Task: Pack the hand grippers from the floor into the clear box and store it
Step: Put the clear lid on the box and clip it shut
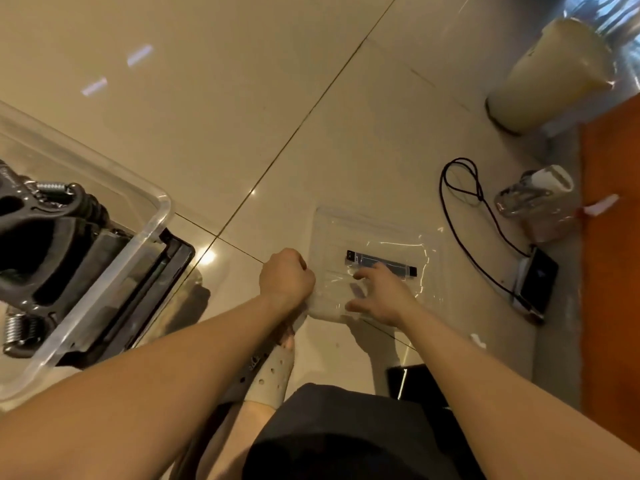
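Hand grippers (52, 237) lie in the clear box (152, 216) at the floor's (207, 98) left edge. Left hand (285, 277) grips the lid's (381, 233) left edge and right hand (381, 296) rests spread on it. Closing and storing apparently remain.

I log the tiled floor (173, 81): a clear lid (381, 230) on it; clear box (162, 202) left of the lid; black cable (460, 209) and phone (536, 282) right of it; cream bucket (554, 74) beyond.
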